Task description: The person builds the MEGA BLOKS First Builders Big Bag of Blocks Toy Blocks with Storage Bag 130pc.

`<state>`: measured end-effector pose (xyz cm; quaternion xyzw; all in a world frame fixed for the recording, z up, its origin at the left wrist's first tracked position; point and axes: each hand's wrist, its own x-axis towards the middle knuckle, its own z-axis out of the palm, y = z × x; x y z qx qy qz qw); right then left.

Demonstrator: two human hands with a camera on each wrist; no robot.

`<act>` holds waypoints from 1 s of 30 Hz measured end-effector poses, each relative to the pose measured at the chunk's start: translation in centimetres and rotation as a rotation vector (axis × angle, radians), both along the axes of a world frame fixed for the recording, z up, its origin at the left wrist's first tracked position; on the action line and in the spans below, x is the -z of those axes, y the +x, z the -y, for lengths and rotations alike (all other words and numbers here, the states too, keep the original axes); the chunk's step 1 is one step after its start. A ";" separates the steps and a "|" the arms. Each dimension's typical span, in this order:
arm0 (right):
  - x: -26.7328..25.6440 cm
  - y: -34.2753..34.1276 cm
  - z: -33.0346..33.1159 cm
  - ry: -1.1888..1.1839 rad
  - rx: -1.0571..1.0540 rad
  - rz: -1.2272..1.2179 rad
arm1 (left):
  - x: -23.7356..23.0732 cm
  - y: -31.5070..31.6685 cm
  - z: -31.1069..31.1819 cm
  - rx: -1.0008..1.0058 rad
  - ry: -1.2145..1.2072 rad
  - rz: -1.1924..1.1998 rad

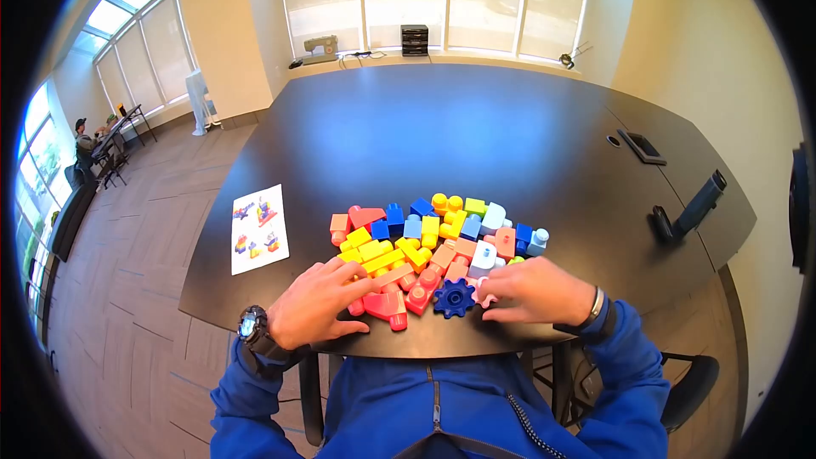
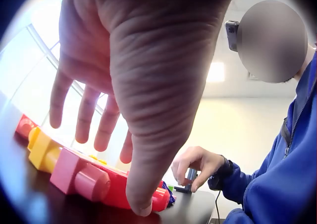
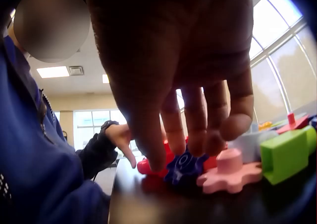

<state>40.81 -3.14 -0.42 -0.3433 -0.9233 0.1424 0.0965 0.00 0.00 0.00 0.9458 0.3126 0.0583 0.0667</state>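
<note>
A flat cluster of red, yellow, blue and pale blocks lies near the table's front edge. My left hand [image 1: 316, 304] rests at its left side, fingers spread over the red and yellow blocks, thumb beside a red block [image 1: 387, 306]. In the left wrist view the left hand [image 2: 143, 70] hangs above a red block [image 2: 79, 177] and a yellow block [image 2: 43, 150]. My right hand [image 1: 540, 291] is at the right side, fingers lowered over a pink gear [image 1: 483, 293], next to a dark blue gear [image 1: 455, 298]. The right wrist view shows the right hand [image 3: 183, 60] with relaxed fingers above the pink gear [image 3: 230, 174].
A printed sheet [image 1: 260, 229] with pictures of block models lies left of the blocks. At the table's right stand a dark cylindrical device [image 1: 699, 204] and a flat black item [image 1: 643, 147]. A green block [image 3: 285, 154] lies right of the pink gear. A person sits far left.
</note>
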 end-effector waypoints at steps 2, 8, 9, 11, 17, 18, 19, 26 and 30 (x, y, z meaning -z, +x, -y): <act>1.2 -1.1 0.9 0.082 -0.039 0.065 | 0.6 0.4 0.2 0.017 0.036 0.024; 4.9 -3.9 1.4 0.625 0.001 0.205 | 3.1 0.7 0.1 0.061 0.038 -0.012; 5.1 -3.8 1.2 0.667 0.004 0.248 | 3.5 0.6 0.1 0.036 -0.043 -0.005; 6.1 -3.6 0.8 0.623 0.003 0.246 | 4.1 0.3 -0.5 0.053 -0.065 0.026; 7.8 -3.2 -1.5 0.553 -0.017 0.223 | 5.6 0.2 -2.7 0.099 0.017 0.009; 8.0 -3.3 -1.9 0.539 -0.012 0.220 | 5.9 0.2 -3.1 0.111 0.029 0.016; 8.1 -3.2 -2.3 0.532 -0.011 0.199 | 6.0 0.2 -3.5 0.111 0.033 0.018; 8.0 -3.0 -6.2 0.466 0.032 0.199 | 5.1 1.0 -5.9 0.013 0.008 -0.045; 6.0 -3.3 -8.0 0.437 -0.013 0.028 | 4.5 1.8 -6.4 0.094 0.202 0.007</act>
